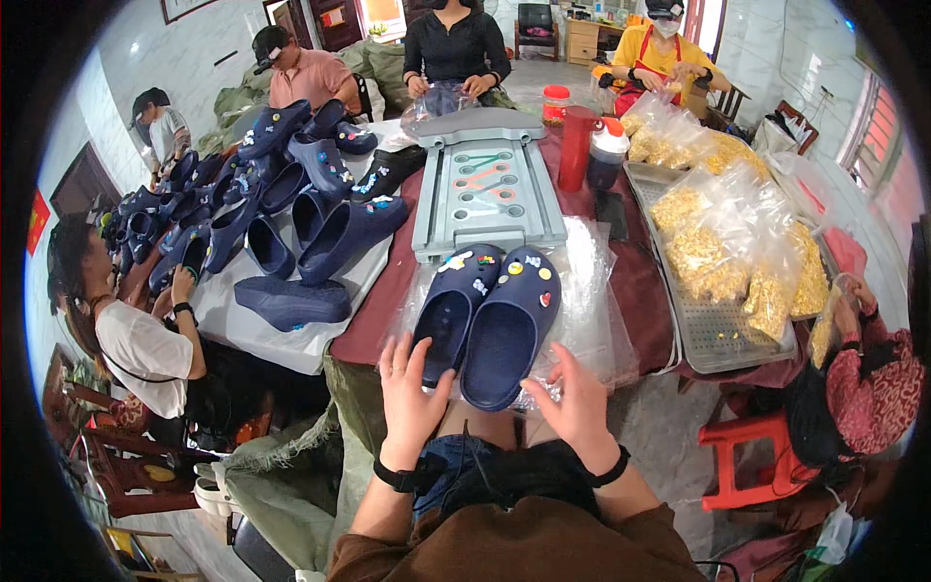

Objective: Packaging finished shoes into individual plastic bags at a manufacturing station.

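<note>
- Head view, work surface: a table under a dark red cloth (635,291), with sheets of clear plastic bag film (592,291) spread over its near edge.
- Pair of navy clogs (490,320): lying side by side on the clear film at the near edge of the table, heels toward the person, coloured charms on the toe ends.
- Left hand (409,393): fingers spread, fingertips touching the heel of the left clog; it grips nothing.
- Right hand (580,403): fingers loosely bent, resting on the edge of the clear film just beside the heel of the right clog; whether it pinches the film cannot be told.
- Behind the clogs: a grey plastic tray (488,189) with moulded slots, then a red bottle (576,145).
- To the right: a perforated metal tray (722,344) carrying clear bags of yellow pieces (722,238).
- To the left: a white-covered table (242,325) piled with more navy clogs (291,209).
- Room: pale tiled walls, a grey floor, a red plastic stool (752,456) at lower right; other people sit around the tables, handling shoes and bags.
</note>
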`<act>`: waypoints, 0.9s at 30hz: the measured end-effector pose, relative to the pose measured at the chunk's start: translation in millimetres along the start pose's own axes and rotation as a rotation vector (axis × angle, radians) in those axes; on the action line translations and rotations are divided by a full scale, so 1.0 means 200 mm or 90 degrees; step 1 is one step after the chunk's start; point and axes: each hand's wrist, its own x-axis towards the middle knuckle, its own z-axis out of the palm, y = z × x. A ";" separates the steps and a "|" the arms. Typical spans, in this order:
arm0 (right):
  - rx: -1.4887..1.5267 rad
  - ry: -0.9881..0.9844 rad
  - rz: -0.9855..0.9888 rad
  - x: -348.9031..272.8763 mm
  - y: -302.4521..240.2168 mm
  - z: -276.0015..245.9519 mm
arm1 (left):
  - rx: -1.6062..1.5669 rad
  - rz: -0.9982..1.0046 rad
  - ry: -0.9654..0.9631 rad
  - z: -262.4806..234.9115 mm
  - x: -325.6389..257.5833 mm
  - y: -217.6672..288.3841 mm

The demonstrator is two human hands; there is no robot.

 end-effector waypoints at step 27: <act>0.206 -0.092 0.141 -0.08 0.16 0.02 | -0.069 -0.016 0.104 0.18 -0.39 0.01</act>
